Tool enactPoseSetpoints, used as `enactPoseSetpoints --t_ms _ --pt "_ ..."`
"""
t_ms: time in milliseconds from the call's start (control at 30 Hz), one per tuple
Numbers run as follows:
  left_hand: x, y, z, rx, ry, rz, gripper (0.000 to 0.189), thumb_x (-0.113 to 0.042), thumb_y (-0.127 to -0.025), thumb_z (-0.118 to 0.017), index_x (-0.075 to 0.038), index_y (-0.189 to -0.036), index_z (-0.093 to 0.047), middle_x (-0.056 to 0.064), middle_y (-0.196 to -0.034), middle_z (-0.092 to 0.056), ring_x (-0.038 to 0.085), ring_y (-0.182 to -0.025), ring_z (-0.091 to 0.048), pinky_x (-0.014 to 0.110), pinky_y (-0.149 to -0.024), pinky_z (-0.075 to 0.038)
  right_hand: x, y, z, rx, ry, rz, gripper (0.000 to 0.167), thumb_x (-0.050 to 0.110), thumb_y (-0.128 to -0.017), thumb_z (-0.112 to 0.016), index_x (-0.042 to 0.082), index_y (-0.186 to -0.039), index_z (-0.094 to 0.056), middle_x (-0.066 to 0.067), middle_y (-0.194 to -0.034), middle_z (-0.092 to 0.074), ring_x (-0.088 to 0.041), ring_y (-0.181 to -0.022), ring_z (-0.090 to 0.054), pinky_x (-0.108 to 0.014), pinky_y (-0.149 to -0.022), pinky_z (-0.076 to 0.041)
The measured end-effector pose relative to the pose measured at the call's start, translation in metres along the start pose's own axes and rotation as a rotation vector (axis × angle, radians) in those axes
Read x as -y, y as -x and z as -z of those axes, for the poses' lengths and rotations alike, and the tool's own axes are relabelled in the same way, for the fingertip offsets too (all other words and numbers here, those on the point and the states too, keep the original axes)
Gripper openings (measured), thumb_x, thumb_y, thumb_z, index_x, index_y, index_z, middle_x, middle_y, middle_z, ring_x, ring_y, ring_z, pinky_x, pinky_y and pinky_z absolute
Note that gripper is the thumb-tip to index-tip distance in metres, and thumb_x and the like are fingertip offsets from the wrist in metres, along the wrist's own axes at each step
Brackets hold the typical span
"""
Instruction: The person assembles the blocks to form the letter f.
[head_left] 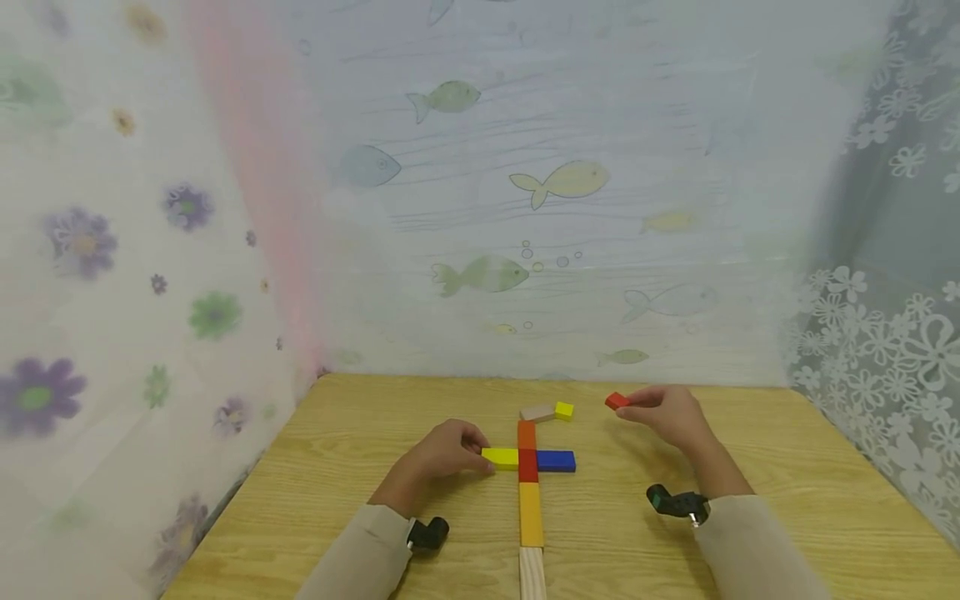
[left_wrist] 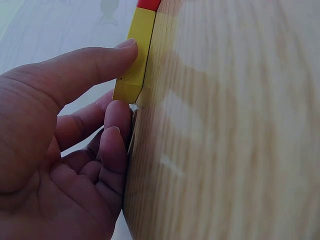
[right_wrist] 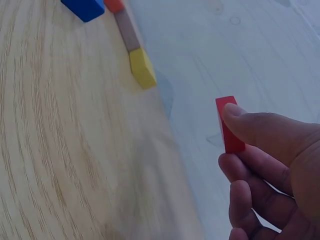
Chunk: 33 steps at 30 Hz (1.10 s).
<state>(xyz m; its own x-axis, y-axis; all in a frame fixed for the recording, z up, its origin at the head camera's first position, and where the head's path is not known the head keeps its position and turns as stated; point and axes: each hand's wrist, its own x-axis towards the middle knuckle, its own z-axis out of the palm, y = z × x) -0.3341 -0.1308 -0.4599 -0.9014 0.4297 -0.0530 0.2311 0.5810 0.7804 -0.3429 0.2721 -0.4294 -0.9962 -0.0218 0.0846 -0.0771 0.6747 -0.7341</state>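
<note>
My left hand [head_left: 448,454] pinches the outer end of a long yellow block [head_left: 500,458], which lies on the table against a dark red block [head_left: 528,466]. In the left wrist view the thumb presses one side of that yellow block [left_wrist: 139,45], its far side hidden. A blue block [head_left: 557,461] lies on the red one's other side. Off to the right, my right hand [head_left: 670,414] holds a small red block [head_left: 617,401] between thumb and fingers. The right wrist view shows this small block [right_wrist: 231,131] raised above the table, apart from the other blocks.
An orange block [head_left: 527,434] continues the row beyond the dark red one; an amber block [head_left: 531,514] and a pale wooden block [head_left: 532,573] continue it nearer. At the far end a greyish-brown block [head_left: 537,413] and a small yellow block [head_left: 565,411] branch right. Patterned curtains surround the table [head_left: 615,533].
</note>
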Motion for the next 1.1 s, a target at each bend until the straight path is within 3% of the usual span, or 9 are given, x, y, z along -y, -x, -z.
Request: enactPoseSetpoints --t_ms 633,1100 --pt "-0.004 0.002 0.000 -0.001 0.003 -0.013 0.029 -0.021 -0.083 -0.088 -0.007 -0.104 -0.074 0.000 -0.093 -0.066 0.016 -0.084 -0.058 0.030 -0.076 -0.052 0.012 -0.002 -0.031 -0.012 -0.108 -0.070 0.045 0.039 -0.086 -0.085 0.005 -0.114 -0.076 -0.016 -0.121 -0.071 -0.032 -0.110 -0.063 -0.044 -0.091 -0.053" --pt "-0.003 0.003 0.000 -0.002 0.006 0.002 0.029 -0.022 -0.083 -0.088 -0.009 -0.104 -0.074 0.000 -0.094 -0.066 0.017 -0.084 -0.058 0.030 -0.076 -0.051 0.010 -0.008 -0.051 -0.029 -0.091 -0.097 0.039 0.039 -0.085 -0.086 0.010 -0.109 -0.078 -0.009 -0.115 -0.073 -0.030 -0.108 -0.063 -0.046 -0.091 -0.054"
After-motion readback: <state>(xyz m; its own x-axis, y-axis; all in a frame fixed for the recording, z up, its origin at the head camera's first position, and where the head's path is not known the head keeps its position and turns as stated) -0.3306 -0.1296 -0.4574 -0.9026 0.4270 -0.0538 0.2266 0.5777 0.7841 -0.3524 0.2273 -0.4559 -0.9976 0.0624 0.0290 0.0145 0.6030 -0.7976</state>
